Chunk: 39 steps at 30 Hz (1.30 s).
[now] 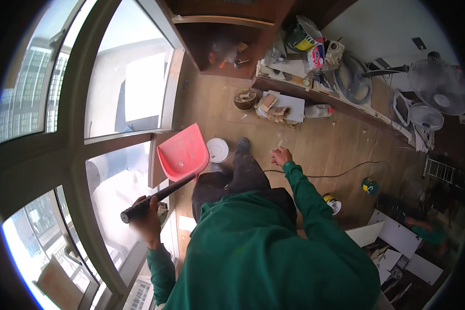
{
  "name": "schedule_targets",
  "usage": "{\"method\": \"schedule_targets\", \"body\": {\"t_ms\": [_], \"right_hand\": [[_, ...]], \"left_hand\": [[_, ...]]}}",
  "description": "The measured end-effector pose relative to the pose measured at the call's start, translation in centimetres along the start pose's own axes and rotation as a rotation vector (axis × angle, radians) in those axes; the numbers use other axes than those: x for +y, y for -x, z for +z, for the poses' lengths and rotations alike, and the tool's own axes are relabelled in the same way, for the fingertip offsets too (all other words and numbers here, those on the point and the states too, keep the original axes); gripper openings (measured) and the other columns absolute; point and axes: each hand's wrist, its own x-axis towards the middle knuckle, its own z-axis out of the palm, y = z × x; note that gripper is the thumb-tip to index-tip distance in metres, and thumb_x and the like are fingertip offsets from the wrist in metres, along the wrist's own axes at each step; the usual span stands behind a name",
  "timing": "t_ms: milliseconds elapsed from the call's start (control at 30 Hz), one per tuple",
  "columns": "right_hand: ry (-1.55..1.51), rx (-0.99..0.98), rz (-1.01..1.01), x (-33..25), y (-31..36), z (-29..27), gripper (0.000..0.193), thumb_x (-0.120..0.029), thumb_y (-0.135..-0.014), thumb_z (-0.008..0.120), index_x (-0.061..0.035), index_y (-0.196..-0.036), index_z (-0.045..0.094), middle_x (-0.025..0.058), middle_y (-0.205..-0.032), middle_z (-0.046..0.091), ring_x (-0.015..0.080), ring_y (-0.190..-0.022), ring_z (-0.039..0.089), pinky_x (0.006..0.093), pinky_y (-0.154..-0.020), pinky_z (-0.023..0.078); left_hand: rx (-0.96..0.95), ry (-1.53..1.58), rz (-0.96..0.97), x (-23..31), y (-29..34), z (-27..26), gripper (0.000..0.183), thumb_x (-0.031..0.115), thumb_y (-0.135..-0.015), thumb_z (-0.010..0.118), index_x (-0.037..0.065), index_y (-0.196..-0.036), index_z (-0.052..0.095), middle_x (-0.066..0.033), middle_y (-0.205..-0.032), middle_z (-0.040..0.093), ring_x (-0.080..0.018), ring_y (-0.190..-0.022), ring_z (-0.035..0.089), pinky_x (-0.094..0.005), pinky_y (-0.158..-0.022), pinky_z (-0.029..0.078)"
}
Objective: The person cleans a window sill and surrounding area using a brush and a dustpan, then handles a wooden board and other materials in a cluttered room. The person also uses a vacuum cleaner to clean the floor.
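Above the wooden floor (320, 139), the red dustpan (183, 152) is ahead and to the right of the left hand (151, 221), close to the window. Its black handle slants from lower left to upper right, the butt end just past the hand; the pan's wide mouth faces up and left. The left hand is clamped around the handle near that end. The right hand (281, 156) hangs well apart, fingers curled; whether it grips anything, I cannot tell.
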Motion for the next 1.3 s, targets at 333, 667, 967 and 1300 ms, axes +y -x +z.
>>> {"method": "schedule_targets", "body": {"t_ms": [333, 667, 967, 1300], "right_hand": [[0.094, -0.123, -0.039, 3.2, -5.6, 0.5, 0.03, -0.027, -0.084, 0.066, -0.0024, -0.101, 0.066, 0.0096, -0.083, 0.07, 0.0193, -0.066, 0.068, 0.0316, -0.062, 0.056], [0.717, -0.834, -0.127, -4.1, 2.7, 15.5, 0.062, -0.058, -0.077, 0.062, -0.0049, -0.108, 0.07, 0.0211, -0.108, 0.067, 0.033, -0.104, 0.063, 0.0426, -0.095, 0.047], [0.871, -0.863, -0.303, -8.5, 7.5, 10.5, 0.053, -0.054, -0.079, 0.065, -0.004, -0.095, 0.072, 0.0187, -0.099, 0.069, 0.0342, -0.093, 0.067, 0.0451, -0.086, 0.051], [0.711, -0.458, -0.09, 3.4, -24.5, 24.9, 0.056, -0.045, -0.074, 0.073, -0.0074, -0.114, 0.062, 0.0205, -0.108, 0.066, 0.0354, -0.104, 0.062, 0.0451, -0.088, 0.05]], "left_hand": [[-0.138, -0.156, 0.215, 3.3, -9.4, 10.1, 0.032, 0.012, -0.078, 0.078, -0.003, -0.103, 0.065, -0.0116, -0.086, 0.069, -0.0163, -0.077, 0.066, -0.0275, -0.074, 0.053], [-0.237, -0.436, 0.455, 4.0, -17.7, 17.1, 0.034, 0.02, -0.078, 0.079, -0.001, -0.102, 0.068, -0.0117, -0.081, 0.071, -0.0186, -0.071, 0.068, -0.0289, -0.069, 0.054], [-0.239, -0.539, 0.401, -2.4, -26.8, 24.0, 0.032, 0.026, -0.075, 0.078, -0.001, -0.092, 0.072, -0.013, -0.081, 0.072, -0.0262, -0.077, 0.071, -0.0353, -0.074, 0.053], [-0.204, -0.11, 0.172, -14.8, -33.7, 33.8, 0.035, 0.014, -0.073, 0.083, -0.006, -0.097, 0.067, -0.0132, -0.08, 0.07, -0.0175, -0.072, 0.068, -0.0269, -0.071, 0.054]]}}
